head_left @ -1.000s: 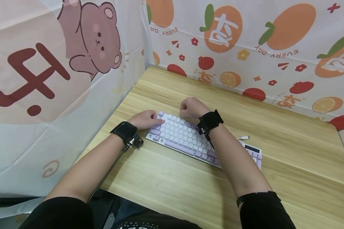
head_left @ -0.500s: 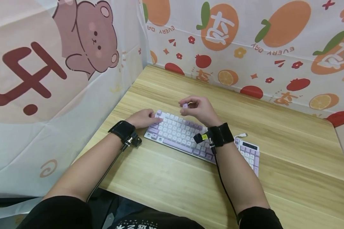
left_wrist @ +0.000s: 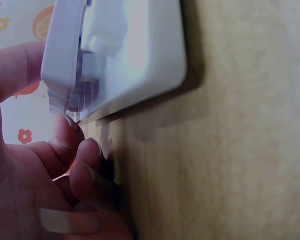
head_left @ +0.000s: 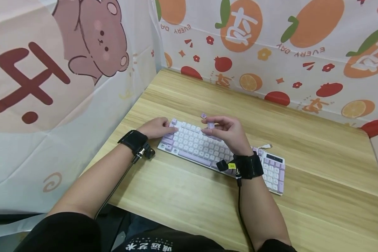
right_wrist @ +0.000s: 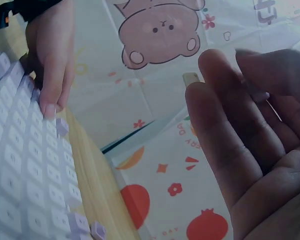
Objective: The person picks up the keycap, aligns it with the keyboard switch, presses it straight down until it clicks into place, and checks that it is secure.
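A white and light purple keyboard [head_left: 193, 143] lies on the table. My left hand [head_left: 154, 128] grips its left end, thumb on the keys and fingertips at the case edge, as the left wrist view shows close up. Above the keyboard's far edge, my right hand [head_left: 228, 131] pinches a small light purple piece, apparently a keycap [head_left: 210, 125], between thumb and fingers; in the right wrist view the fingers mostly hide it. A loose purple keycap [head_left: 203, 116] lies on the table just beyond the keyboard, also visible as a loose keycap [right_wrist: 98, 230] low in the right wrist view.
A white USB plug [head_left: 266, 146] on its cable lies behind the keyboard's right part, near a small dark display [head_left: 274, 158]. Printed cloth [head_left: 245, 45] walls the wooden table [head_left: 176, 196] at the back and left. Cables run along both forearms.
My right hand has turned from a closed-looking pose with its back up, then drawn back toward me and right with the pinched piece. The loose keycap now shows past its fingertips. My left hand stays.
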`<state>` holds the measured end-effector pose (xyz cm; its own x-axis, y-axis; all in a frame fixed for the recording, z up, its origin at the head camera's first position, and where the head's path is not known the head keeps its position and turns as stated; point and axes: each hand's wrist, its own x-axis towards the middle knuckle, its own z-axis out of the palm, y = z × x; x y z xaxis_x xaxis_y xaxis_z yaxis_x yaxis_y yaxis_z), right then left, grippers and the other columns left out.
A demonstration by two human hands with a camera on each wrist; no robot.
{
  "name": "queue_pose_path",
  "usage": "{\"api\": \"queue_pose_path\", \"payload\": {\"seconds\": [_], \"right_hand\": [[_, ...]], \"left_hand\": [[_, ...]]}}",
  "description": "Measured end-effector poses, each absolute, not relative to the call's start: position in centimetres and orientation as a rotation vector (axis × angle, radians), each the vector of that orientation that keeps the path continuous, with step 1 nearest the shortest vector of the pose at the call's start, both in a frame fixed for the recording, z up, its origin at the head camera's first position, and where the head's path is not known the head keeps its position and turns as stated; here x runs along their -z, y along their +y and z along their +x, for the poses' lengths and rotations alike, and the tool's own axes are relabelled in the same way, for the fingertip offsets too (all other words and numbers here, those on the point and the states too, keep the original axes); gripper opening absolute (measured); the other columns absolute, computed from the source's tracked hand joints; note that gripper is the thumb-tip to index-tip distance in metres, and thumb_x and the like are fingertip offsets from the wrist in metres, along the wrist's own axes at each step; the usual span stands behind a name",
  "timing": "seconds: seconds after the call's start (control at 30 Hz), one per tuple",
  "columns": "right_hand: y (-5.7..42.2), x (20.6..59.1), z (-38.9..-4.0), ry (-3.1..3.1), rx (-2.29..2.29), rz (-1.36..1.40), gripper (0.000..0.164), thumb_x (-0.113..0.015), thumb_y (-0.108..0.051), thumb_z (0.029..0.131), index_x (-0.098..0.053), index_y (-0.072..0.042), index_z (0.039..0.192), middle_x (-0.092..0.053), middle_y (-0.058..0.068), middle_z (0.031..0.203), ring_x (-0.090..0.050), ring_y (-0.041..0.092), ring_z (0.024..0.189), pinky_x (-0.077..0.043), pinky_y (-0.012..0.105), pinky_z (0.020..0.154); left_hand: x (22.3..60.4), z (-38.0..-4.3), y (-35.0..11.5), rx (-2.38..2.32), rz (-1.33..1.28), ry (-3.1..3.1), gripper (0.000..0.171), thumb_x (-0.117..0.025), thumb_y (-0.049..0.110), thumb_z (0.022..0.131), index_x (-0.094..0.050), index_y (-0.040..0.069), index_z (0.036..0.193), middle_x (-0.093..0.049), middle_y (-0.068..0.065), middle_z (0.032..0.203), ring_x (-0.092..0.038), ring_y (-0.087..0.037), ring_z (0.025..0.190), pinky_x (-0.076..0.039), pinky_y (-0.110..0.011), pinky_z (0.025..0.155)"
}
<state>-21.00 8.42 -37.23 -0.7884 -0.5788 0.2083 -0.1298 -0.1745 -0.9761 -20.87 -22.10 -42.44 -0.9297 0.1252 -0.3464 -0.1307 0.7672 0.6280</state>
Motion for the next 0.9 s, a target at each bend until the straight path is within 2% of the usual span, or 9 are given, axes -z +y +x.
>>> {"api": "queue_pose_path", "payload": {"seconds": [0.2, 0.3, 0.4, 0.5, 0.6, 0.73, 0.8, 0.9], "right_hand": [[9.5, 37.0, -21.0, 1.827, 2.039, -0.846, 0.026, -0.062, 0.009, 0.088, -0.066, 0.005, 0.114, -0.070, 0.010, 0.116, -0.064, 0.022, 0.079, -0.058, 0.033, 0.077], [10.0, 36.9, -20.9, 1.845, 2.034, -0.828, 0.031, -0.058, 0.010, 0.089, -0.063, 0.001, 0.119, -0.069, 0.013, 0.120, -0.062, 0.023, 0.079, -0.058, 0.032, 0.075], [10.5, 36.6, -20.8, 1.872, 2.014, -0.852, 0.039, -0.058, 0.008, 0.091, -0.058, -0.004, 0.128, -0.067, 0.015, 0.123, -0.058, 0.031, 0.079, -0.056, 0.030, 0.072], [10.8, 36.3, -20.5, 1.919, 1.984, -0.914, 0.041, -0.058, 0.005, 0.092, -0.056, -0.007, 0.131, -0.067, 0.012, 0.125, -0.056, 0.036, 0.080, -0.053, 0.029, 0.069], [11.0, 35.9, -20.3, 1.982, 1.948, -0.991, 0.040, -0.059, 0.004, 0.093, -0.057, -0.007, 0.131, -0.067, 0.012, 0.126, -0.058, 0.032, 0.082, -0.053, 0.028, 0.069], [11.0, 35.4, -19.7, 2.105, 1.874, -1.088, 0.044, -0.061, 0.002, 0.093, -0.055, -0.010, 0.135, -0.067, 0.010, 0.126, -0.063, 0.023, 0.081, -0.050, 0.024, 0.066], [10.8, 35.2, -19.4, 2.160, 1.839, -1.127, 0.047, -0.061, 0.001, 0.093, -0.053, -0.013, 0.137, -0.067, 0.008, 0.126, -0.063, 0.021, 0.080, -0.047, 0.023, 0.062], [10.6, 35.2, -19.1, 2.237, 1.791, -1.172, 0.050, -0.060, 0.001, 0.093, -0.052, -0.016, 0.139, -0.067, 0.005, 0.127, -0.064, 0.018, 0.081, -0.044, 0.022, 0.060]], "left_hand": [[42.0, -20.8, -21.9, -0.975, -0.008, 2.589, 0.048, -0.058, 0.058, 0.090, -0.051, 0.011, 0.089, -0.046, -0.003, 0.081, -0.046, -0.021, 0.075, -0.034, -0.031, 0.064], [42.1, -20.8, -21.8, -0.980, -0.005, 2.594, 0.048, -0.058, 0.058, 0.091, -0.052, 0.010, 0.090, -0.047, -0.005, 0.083, -0.046, -0.022, 0.077, -0.035, -0.031, 0.065], [42.4, -20.7, -21.8, -0.965, -0.006, 2.616, 0.050, -0.058, 0.059, 0.090, -0.052, 0.009, 0.095, -0.050, -0.006, 0.089, -0.048, -0.023, 0.080, -0.038, -0.032, 0.067], [42.7, -20.6, -21.9, -0.989, -0.016, 2.624, 0.054, -0.059, 0.059, 0.090, -0.052, 0.008, 0.107, -0.054, -0.010, 0.100, -0.051, -0.024, 0.088, -0.041, -0.033, 0.073], [42.7, -20.4, -22.0, -1.052, -0.025, 2.597, 0.065, -0.059, 0.058, 0.090, -0.046, 0.005, 0.126, -0.052, -0.013, 0.111, -0.051, -0.025, 0.097, -0.042, -0.034, 0.080], [41.8, -19.7, -21.7, -1.149, -0.062, 2.565, 0.084, -0.058, 0.055, 0.092, -0.022, 0.007, 0.152, -0.047, -0.018, 0.120, -0.050, -0.028, 0.103, -0.043, -0.040, 0.086], [41.1, -19.2, -21.0, -1.195, -0.069, 2.621, 0.088, -0.058, 0.052, 0.093, -0.015, 0.008, 0.155, -0.046, -0.020, 0.124, -0.050, -0.030, 0.106, -0.044, -0.044, 0.087], [39.5, -18.3, -19.2, -1.331, -0.016, 2.721, 0.076, -0.061, 0.044, 0.094, -0.025, 0.011, 0.153, -0.048, -0.017, 0.128, -0.051, -0.030, 0.111, -0.045, -0.046, 0.090]]}}
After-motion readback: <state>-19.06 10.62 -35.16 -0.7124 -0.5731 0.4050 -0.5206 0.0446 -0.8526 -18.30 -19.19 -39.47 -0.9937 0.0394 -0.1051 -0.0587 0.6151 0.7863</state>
